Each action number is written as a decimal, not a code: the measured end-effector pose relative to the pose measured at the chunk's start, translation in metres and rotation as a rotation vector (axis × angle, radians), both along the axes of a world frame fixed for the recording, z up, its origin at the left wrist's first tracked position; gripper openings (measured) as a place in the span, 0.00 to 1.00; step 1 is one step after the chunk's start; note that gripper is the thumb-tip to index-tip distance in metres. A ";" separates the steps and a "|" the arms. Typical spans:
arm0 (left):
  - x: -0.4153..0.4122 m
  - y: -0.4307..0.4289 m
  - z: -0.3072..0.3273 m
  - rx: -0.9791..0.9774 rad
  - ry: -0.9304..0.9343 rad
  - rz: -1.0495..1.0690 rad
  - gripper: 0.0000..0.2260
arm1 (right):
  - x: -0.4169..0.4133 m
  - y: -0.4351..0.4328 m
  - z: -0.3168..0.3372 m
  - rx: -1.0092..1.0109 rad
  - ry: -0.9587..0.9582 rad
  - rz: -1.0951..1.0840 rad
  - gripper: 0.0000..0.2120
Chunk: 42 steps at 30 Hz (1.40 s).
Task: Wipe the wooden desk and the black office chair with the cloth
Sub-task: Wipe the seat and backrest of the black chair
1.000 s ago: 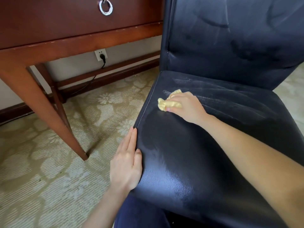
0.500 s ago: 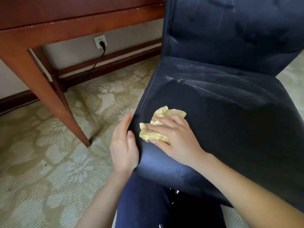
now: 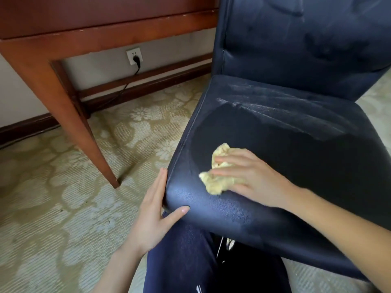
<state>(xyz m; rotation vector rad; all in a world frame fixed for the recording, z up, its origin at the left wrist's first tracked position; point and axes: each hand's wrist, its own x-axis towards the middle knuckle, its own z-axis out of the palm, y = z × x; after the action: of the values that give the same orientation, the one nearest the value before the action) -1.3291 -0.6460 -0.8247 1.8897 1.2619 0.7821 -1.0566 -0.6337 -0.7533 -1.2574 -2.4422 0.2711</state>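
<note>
Now the yellow cloth (image 3: 218, 179) is pressed down on the seat of the black office chair (image 3: 296, 157), near its front corner. It is held flat under the right hand (image 3: 256, 178), whose fingers are laid straight, not curled. The corner is steadied by the flat left hand (image 3: 153, 210). The cloth looks soft, light and bunched, so it is best pushed from on top.

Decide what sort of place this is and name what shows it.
Probably a hotel room or a home study: a polished wooden desk, a padded black office chair, and floral patterned carpet across the floor.
</note>
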 end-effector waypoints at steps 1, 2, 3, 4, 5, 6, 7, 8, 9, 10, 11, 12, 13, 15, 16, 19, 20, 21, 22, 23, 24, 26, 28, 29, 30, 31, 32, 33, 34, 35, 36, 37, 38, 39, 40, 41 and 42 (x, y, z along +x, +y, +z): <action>-0.003 0.002 0.001 0.022 0.054 -0.017 0.43 | -0.002 0.017 0.006 -0.064 0.016 -0.054 0.16; -0.006 0.004 0.002 0.031 0.098 -0.030 0.46 | -0.004 0.035 0.011 -0.104 0.023 -0.094 0.14; -0.010 0.006 0.004 0.029 0.137 -0.044 0.48 | -0.007 0.052 0.014 -0.120 0.031 -0.121 0.13; -0.012 0.009 0.005 0.027 0.175 -0.060 0.50 | -0.010 0.069 0.017 -0.127 0.045 -0.148 0.11; -0.015 0.011 0.006 0.033 0.212 -0.074 0.51 | -0.013 0.085 0.019 -0.132 0.062 -0.186 0.10; -0.016 0.013 0.007 0.046 0.245 -0.082 0.50 | -0.017 0.101 0.020 -0.141 0.072 -0.252 0.10; -0.018 0.014 0.008 0.063 0.271 -0.086 0.50 | -0.023 0.114 0.020 -0.156 0.065 -0.357 0.11; -0.018 0.014 0.009 0.079 0.287 -0.089 0.49 | -0.030 0.126 0.019 -0.170 0.049 -0.499 0.11; -0.018 0.014 0.010 0.088 0.293 -0.088 0.48 | -0.039 0.135 0.017 -0.170 0.026 -0.646 0.12; -0.018 0.014 0.011 0.091 0.293 -0.085 0.48 | -0.050 0.141 0.016 -0.155 0.003 -0.763 0.12; -0.017 0.015 0.012 0.093 0.293 -0.078 0.49 | -0.062 0.144 0.016 -0.132 -0.017 -0.826 0.12; -0.017 0.014 0.013 0.095 0.297 -0.067 0.49 | -0.074 0.144 0.015 -0.108 -0.036 -0.842 0.12; -0.016 0.013 0.015 0.102 0.305 -0.056 0.49 | -0.081 0.143 0.014 -0.086 -0.050 -0.832 0.12; -0.014 0.012 0.016 0.108 0.315 -0.028 0.49 | -0.091 0.133 0.010 -0.081 -0.082 -0.756 0.12; -0.014 0.011 0.016 0.096 0.304 -0.021 0.49 | -0.095 0.125 0.009 -0.093 -0.107 -0.701 0.12; -0.015 0.010 0.013 0.057 0.263 -0.032 0.48 | -0.114 0.091 0.003 -0.064 -0.207 -0.535 0.13; -0.015 0.011 0.013 0.056 0.258 -0.031 0.48 | -0.119 0.078 0.001 -0.035 -0.238 -0.499 0.14; -0.015 0.011 0.012 0.054 0.252 -0.026 0.49 | -0.123 0.065 -0.001 -0.008 -0.258 -0.470 0.14; -0.016 0.011 0.011 0.048 0.246 -0.020 0.49 | -0.126 0.051 -0.002 0.013 -0.261 -0.445 0.14; -0.016 0.011 0.011 0.039 0.238 -0.019 0.48 | -0.128 0.037 -0.002 0.031 -0.250 -0.416 0.14; -0.016 0.011 0.011 0.028 0.227 -0.022 0.45 | -0.129 0.023 -0.001 0.053 -0.229 -0.385 0.14; -0.018 0.012 0.011 0.010 0.194 -0.048 0.40 | -0.126 -0.003 -0.003 0.109 -0.191 -0.338 0.16; -0.022 0.014 0.012 0.010 0.192 -0.087 0.42 | -0.117 -0.025 -0.010 0.152 -0.206 -0.275 0.16; -0.024 0.015 0.012 0.013 0.212 -0.098 0.44 | -0.109 -0.035 -0.014 0.177 -0.220 -0.237 0.16; -0.026 0.017 0.013 0.020 0.241 -0.104 0.45 | -0.101 -0.045 -0.018 0.211 -0.228 -0.204 0.16; -0.027 0.019 0.013 0.028 0.272 -0.106 0.45 | -0.090 -0.055 -0.022 0.250 -0.234 -0.178 0.15; -0.028 0.020 0.014 0.034 0.301 -0.108 0.46 | -0.080 -0.065 -0.026 0.288 -0.247 -0.159 0.15; -0.029 0.022 0.014 0.040 0.325 -0.113 0.46 | -0.068 -0.076 -0.030 0.318 -0.266 -0.144 0.16; -0.029 0.023 0.015 0.047 0.342 -0.117 0.46 | -0.055 -0.085 -0.033 0.341 -0.294 -0.125 0.17; -0.030 0.024 0.015 0.053 0.349 -0.123 0.46 | -0.042 -0.094 -0.036 0.354 -0.333 -0.108 0.18; -0.030 0.024 0.015 0.056 0.345 -0.131 0.46 | -0.030 -0.102 -0.037 0.358 -0.377 -0.091 0.18; -0.030 0.024 0.015 0.055 0.334 -0.136 0.46 | -0.020 -0.107 -0.037 0.355 -0.419 -0.073 0.19; -0.030 0.024 0.016 0.050 0.317 -0.140 0.46 | -0.012 -0.110 -0.036 0.352 -0.453 -0.052 0.19; -0.030 0.025 0.016 0.046 0.300 -0.145 0.46 | -0.007 -0.111 -0.034 0.349 -0.475 -0.033 0.20; -0.029 0.025 0.017 0.041 0.284 -0.149 0.46 | -0.004 -0.109 -0.032 0.345 -0.481 -0.015 0.19; -0.029 0.027 0.018 0.035 0.273 -0.156 0.46 | -0.004 -0.105 -0.030 0.340 -0.474 0.004 0.18; -0.029 0.028 0.018 0.027 0.269 -0.167 0.47 | -0.007 -0.099 -0.029 0.337 -0.464 0.028 0.18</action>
<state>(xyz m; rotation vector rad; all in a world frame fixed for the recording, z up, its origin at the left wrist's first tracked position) -1.3586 -0.6184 -0.8062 2.1445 1.2350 0.4708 -1.0632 -0.7329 -0.7820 -1.2369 -2.7270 -0.4602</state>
